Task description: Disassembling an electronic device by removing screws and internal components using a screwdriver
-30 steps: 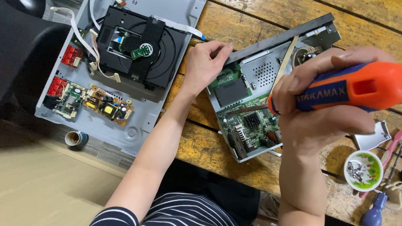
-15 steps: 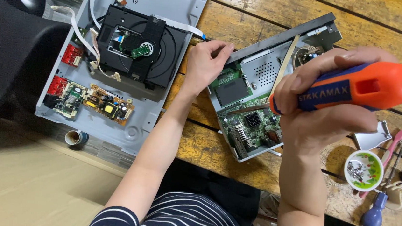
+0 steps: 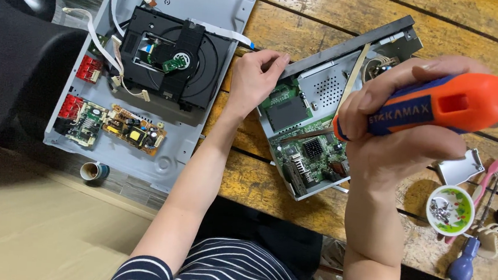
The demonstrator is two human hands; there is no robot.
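Two hands worked: right hand (image 3: 393,134) had fingers wrapped around orange-blue screwdriver (image 3: 438,108) above circuit board (image 3: 308,145); left hand (image 3: 254,80) fingers loosely curled, resting on board's left edge, desk (image 3: 307,19) centre.

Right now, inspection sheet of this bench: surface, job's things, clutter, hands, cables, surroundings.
Surface: worn wooden table, planks stained and cracked.
Job's things: green circuit board assembly lying tilted on the table; screwdriver with blue and orange handle, tip hidden behind the hand.
Clutter: grey metal chassis with black disc drive and small power board; small dish of screws; blue-handled tool; tape roll.
Hands: left hand rests fingertips on the board assembly's edge; right hand grips the screwdriver handle above the board.
Cables: white ribbon cables run across the chassis.
Surroundings: black chair at left; fan partly in view, top left.
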